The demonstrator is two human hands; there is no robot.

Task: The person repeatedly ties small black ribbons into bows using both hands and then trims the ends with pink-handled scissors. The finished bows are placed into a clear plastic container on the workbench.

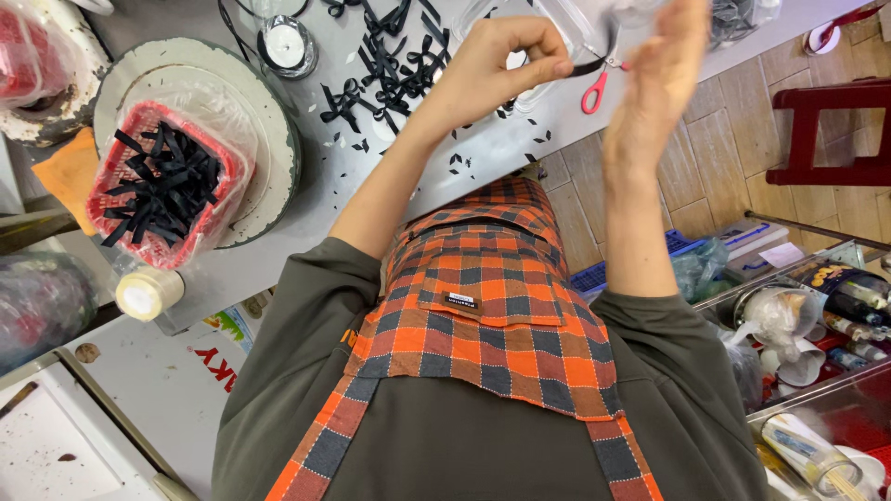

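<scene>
Far left of the scissors point(595, 91), a red basket point(119, 147) lined with clear plastic sits on a round white stand, filled with cut black ribbon pieces. Nearer the scissors, still to their left, a loose heap of small black bows point(388, 57) lies on the grey table point(316, 139), with tiny black offcuts scattered around it.

Just left of the scissors and a little above them, my left hand point(501, 63) is curled up, thumb and forefinger pinching one end of a ribbon strip point(587, 67). The strip runs from that pinch to the right and ends right above the red scissor handles.

I judge this strip to be almost weightless and quite limp. It will flop and twist if held far from the end, and it looks smooth enough to slide out of a slack pinch. It won't break, but it will crease. The best hold is flat between two fingertips close to the end, as now.

It looks narrow, thin and plain black, with a slight sheen, and only a short length shows past the fingers.

Just right of the scissors, my right hand point(661, 65) is raised with palm flat and fingers straight, blurred, holding nothing that I can see. Far right of the scissors stands a red stool point(835, 130) on the tiled floor.
</scene>
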